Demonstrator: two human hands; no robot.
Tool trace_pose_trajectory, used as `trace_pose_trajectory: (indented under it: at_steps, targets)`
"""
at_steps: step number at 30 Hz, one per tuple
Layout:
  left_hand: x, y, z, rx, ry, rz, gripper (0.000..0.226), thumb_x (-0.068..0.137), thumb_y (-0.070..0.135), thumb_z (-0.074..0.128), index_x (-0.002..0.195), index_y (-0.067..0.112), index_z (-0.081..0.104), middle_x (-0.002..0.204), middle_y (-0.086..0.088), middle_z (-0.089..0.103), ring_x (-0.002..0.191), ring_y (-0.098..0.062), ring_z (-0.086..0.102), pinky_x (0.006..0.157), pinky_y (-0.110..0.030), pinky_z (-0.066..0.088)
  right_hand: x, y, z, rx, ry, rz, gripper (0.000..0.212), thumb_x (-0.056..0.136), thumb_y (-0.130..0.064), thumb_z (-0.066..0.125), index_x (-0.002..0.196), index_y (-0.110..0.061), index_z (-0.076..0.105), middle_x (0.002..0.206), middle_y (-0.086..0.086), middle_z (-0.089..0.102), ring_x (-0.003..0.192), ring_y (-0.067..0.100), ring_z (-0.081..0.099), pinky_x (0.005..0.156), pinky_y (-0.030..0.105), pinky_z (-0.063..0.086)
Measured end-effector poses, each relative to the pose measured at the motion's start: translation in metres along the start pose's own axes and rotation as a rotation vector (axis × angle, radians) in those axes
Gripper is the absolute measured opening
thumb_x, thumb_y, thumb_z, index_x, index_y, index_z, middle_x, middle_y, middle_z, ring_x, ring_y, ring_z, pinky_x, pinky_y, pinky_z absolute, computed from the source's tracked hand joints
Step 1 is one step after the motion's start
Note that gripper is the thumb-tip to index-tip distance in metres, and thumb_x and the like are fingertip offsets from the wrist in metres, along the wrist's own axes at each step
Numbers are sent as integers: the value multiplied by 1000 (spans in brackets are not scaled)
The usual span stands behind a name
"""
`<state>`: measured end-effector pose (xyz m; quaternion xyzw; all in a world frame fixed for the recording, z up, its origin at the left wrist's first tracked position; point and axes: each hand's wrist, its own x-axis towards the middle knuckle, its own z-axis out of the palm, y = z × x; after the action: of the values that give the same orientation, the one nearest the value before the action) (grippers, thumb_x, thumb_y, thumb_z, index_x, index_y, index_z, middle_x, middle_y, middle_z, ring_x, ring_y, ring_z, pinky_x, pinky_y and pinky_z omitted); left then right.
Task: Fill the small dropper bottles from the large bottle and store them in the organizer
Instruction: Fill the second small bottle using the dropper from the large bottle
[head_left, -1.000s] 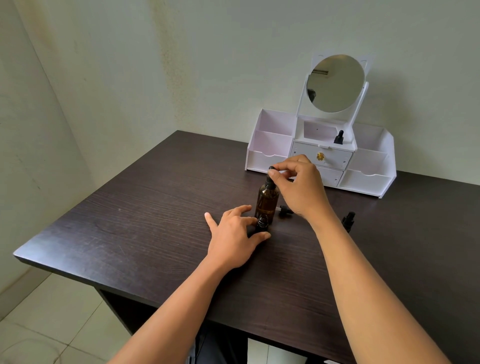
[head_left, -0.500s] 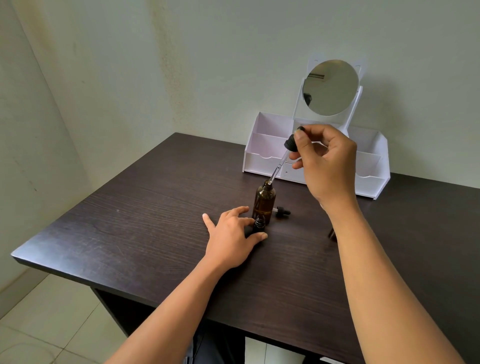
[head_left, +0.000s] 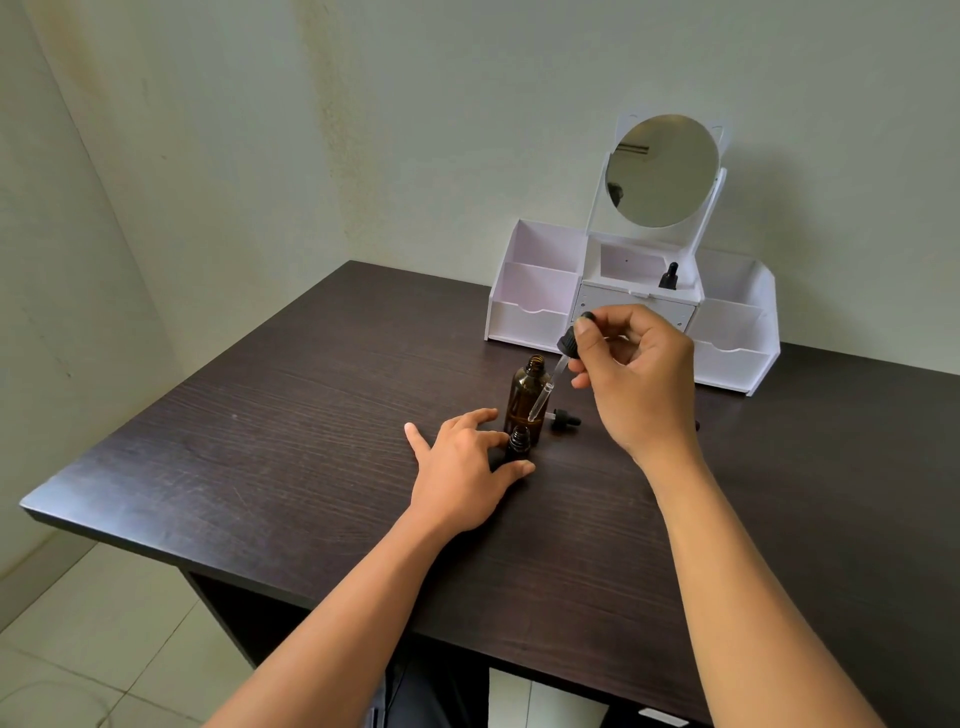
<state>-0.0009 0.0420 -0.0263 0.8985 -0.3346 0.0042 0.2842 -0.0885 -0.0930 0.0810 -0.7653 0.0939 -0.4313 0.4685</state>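
The large amber bottle (head_left: 525, 397) stands open on the dark table. Just in front of it stands a small dark dropper bottle (head_left: 518, 442), uncapped, held at its base between the thumb and fingers of my left hand (head_left: 464, 475). My right hand (head_left: 636, 374) pinches the black bulb of the big dropper (head_left: 551, 378); its glass tube slants down, tip just above the small bottle's mouth. A small dropper cap (head_left: 563, 419) lies on its side right of the amber bottle. One small bottle (head_left: 669, 277) stands in the white organizer (head_left: 530, 317).
The organizer with a round mirror (head_left: 662, 170) sits at the back of the table against the wall. A small dark object (head_left: 697, 426) peeks out behind my right wrist. The table's front edge (head_left: 208, 564) drops to a tiled floor.
My right hand drew the dropper out of the large bottle, lifted it, then lowered its tip toward the small bottle. My left hand stayed on the small bottle.
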Motion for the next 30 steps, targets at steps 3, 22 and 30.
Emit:
trace_pose_trajectory:
  at_steps: [3,22,30]
  targets:
    - [0,0,0,11,-4,-1,51,87,60,60,128,30,63,153,13,35,144,-13,25,110,-72,-7,-2,4,3,-4,-2,11,11,94,-17,66,89,-27,64,75,-6,69,67,18,71,58,32,58]
    - [0,1,-1,10,-3,0,49,87,60,60,127,30,64,154,13,35,144,-13,25,110,-72,-7,-4,22,10,-113,-36,-8,17,94,-20,65,84,-33,62,79,-7,69,74,23,71,65,49,59]
    - [1,0,0,14,-4,7,49,87,61,59,126,31,64,154,13,35,144,-13,25,110,-72,-7,-6,19,10,-1,-79,66,17,94,-19,66,111,-22,63,90,-4,68,71,13,72,57,20,55]
